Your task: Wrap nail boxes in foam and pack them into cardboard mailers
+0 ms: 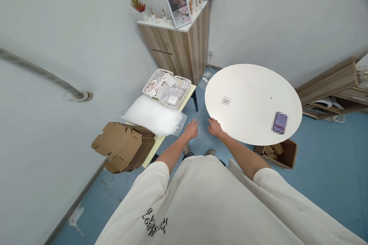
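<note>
My left hand [191,128] is held out over the floor, empty, its fingers apart. It is nearest to a stack of white translucent sheets or bags [153,114] on the narrow yellow-topped table [150,155]. My right hand [215,127] is at the near left edge of the round white table [250,84], its fingers stretched out and nothing in them. I cannot tell whether it touches the edge. A small clear case [226,101] with pinkish pieces lies on the round table. Farther right on it is a pixelated purple item [280,123].
Flat brown cardboard box blanks [120,145] are stacked at the narrow table's near end. White baskets [181,103] of small packets stand at its far end. Behind is a wooden cabinet [178,46]. An open carton [289,153] sits under the round table, with shelving [327,84] at right.
</note>
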A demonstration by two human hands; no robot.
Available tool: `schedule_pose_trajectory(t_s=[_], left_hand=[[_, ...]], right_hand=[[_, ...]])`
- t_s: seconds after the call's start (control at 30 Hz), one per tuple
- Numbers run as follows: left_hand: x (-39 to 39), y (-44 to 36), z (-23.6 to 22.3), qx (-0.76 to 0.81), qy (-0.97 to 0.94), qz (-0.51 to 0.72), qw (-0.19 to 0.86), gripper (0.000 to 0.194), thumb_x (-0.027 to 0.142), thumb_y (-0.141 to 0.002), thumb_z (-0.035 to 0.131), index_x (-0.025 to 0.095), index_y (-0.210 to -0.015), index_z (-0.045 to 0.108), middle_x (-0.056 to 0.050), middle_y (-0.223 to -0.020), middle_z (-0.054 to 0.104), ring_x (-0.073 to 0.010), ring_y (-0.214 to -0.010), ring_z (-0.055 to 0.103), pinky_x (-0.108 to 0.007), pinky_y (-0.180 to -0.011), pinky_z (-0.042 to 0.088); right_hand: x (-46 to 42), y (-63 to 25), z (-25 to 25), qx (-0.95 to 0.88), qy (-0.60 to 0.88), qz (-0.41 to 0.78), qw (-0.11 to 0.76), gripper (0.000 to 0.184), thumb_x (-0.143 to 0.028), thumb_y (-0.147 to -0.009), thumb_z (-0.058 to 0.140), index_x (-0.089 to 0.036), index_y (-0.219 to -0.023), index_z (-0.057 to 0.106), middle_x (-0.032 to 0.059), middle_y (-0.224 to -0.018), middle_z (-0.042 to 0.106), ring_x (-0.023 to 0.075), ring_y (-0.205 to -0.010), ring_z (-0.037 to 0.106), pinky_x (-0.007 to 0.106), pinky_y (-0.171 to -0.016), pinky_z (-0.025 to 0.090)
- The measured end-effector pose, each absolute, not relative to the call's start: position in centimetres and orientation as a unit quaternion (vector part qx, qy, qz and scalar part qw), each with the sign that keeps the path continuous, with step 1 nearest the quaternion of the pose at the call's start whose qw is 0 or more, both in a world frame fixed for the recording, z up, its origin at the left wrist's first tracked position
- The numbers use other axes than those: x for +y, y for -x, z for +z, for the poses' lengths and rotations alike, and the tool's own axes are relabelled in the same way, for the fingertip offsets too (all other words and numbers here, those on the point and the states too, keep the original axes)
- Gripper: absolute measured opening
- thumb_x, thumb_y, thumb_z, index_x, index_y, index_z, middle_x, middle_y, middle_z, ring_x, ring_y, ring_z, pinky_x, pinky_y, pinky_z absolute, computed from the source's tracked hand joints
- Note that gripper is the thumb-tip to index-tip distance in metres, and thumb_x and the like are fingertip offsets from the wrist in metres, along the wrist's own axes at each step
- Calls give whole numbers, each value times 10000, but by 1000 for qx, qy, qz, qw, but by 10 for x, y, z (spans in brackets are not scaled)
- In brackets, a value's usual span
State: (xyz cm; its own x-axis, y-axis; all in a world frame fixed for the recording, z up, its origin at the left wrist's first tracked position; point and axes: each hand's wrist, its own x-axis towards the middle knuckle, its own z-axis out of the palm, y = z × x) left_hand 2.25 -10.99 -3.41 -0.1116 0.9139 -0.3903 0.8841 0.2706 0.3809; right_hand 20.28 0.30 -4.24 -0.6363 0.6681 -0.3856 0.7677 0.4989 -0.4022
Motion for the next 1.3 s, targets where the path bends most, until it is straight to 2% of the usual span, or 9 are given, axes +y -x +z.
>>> schedule_pose_trajectory(t_s=[0.13, 0.23, 0.33, 0.57, 0.77, 1.0, 1.13, 1.3], left_hand=[[-141, 5, -31, 772, -588, -23, 242, 602, 248, -967, 417, 161, -1557, 342, -156, -1691, 201, -332, -1518, 299, -469, -1178, 335], [-163, 32, -28, 794, -569, -36, 211, 593, 244, -958, 433, 113, -1532, 370, -188, -1668, 246, -332, -1525, 277, -471, -1205, 287], [-183, 65, -27, 818, -537, -51, 197, 593, 236, -940, 467, 115, -1515, 389, -194, -1664, 255, -317, -1539, 250, -465, -1224, 249], [-202, 137, -36, 823, -506, -90, 241, 666, 245, -910, 510, 82, -1536, 351, -243, -1686, 131, -351, -1565, 166, -491, -1237, 199], [-198, 159, -49, 807, -499, -123, 289, 732, 287, -904, 520, 159, -1587, 289, -187, -1709, 77, -379, -1559, 170, -528, -1202, 272], [-198, 170, -45, 802, -526, -74, 273, 731, 231, -921, 445, 84, -1604, 227, -229, -1662, 231, -353, -1501, 302, -484, -1158, 349], [-203, 168, -34, 793, -549, -39, 261, 734, 220, -931, 417, 67, -1613, 193, -235, -1658, 229, -358, -1486, 316, -481, -1147, 353], [-215, 160, -25, 763, -596, -20, 250, 734, 228, -946, 418, 107, -1621, 158, -202, -1678, 206, -342, -1506, 286, -490, -1172, 312]], right_hand=[[-16, -169, -42, 872, -377, -290, 112, 600, -289, -991, 403, -156, -1576, 371, 153, -1628, 333, 367, -1439, 360, 493, -1140, 367], [-33, -140, -43, 875, -363, -297, 119, 586, -288, -993, 412, -168, -1566, 392, 157, -1624, 337, 381, -1436, 366, 498, -1131, 373], [-52, -110, -46, 873, -358, -309, 118, 583, -284, -986, 435, -179, -1558, 406, 161, -1615, 350, 389, -1435, 366, 512, -1130, 368], [-93, -48, -50, 863, -369, -328, 107, 576, -260, -972, 438, -187, -1543, 431, 156, -1593, 384, 383, -1425, 376, 524, -1127, 368], [-113, -19, -48, 856, -387, -324, 116, 561, -250, -979, 426, -176, -1534, 440, 153, -1596, 381, 389, -1415, 386, 527, -1112, 388], [-119, -7, -52, 845, -407, -335, 91, 551, -231, -955, 491, -182, -1504, 485, 156, -1565, 431, 381, -1401, 424, 515, -1116, 398], [-118, 7, -53, 829, -419, -369, 47, 534, -198, -933, 501, -148, -1465, 521, 166, -1520, 491, 322, -1376, 477, 467, -1138, 395], [-112, 36, -48, 741, -484, -466, -27, 448, -189, -935, 498, -145, -1371, 589, 138, -1396, 618, 213, -1176, 643, 348, -1053, 479]])
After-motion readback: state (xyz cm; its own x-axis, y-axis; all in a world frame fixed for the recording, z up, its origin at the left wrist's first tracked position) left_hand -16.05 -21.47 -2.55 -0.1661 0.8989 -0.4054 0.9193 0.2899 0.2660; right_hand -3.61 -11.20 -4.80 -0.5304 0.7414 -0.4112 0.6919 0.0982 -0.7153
